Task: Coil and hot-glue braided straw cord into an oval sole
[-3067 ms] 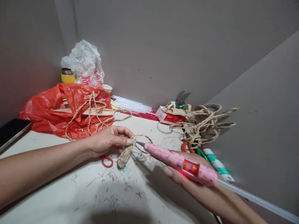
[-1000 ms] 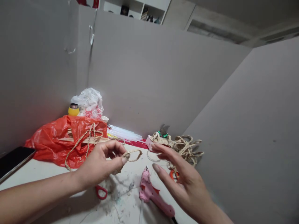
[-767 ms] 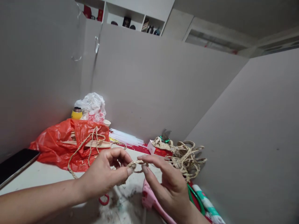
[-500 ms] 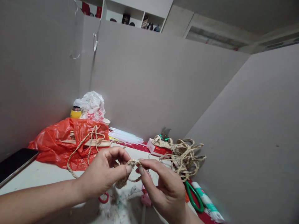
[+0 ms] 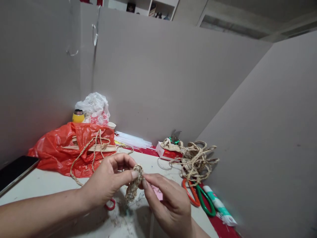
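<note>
Braided piece (image 5: 132,189) stands more upright than a moment ago | between both hands, long axis steep, lower end hanging | left hand (image 5: 109,180) pinches its top, right hand (image 5: 170,201) its right edge

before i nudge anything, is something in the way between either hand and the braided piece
Nothing visible is. The left hand pinches the braided piece, and the right hand has its fingertips right at the edge. The partly hidden pink item is below the right hand, not between.
</note>
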